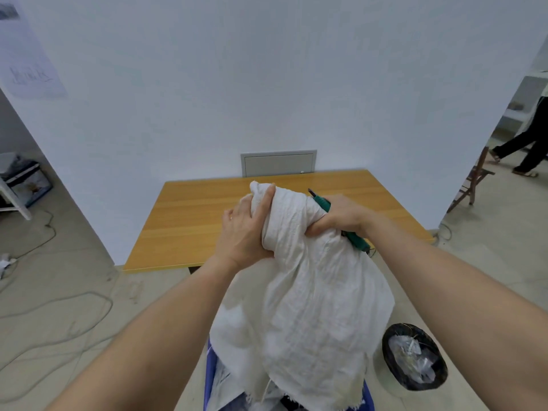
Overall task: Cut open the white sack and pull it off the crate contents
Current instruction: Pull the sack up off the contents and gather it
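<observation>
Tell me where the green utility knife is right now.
The green utility knife is in the right hand, pressed against the bunched top of the white sack.

A wooden table (207, 221) stands against the white wall (237, 84). A black bin (415, 355) with clear plastic inside sits on the floor, and cables (59, 307) lie at the left.

white sack (311, 292), green knife (353, 237), blue crate (211, 372)

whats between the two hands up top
In the head view, the bunched top of the white sack fills the gap: the left hand grips one side, the right hand, also holding a green cutter, the other.
</observation>
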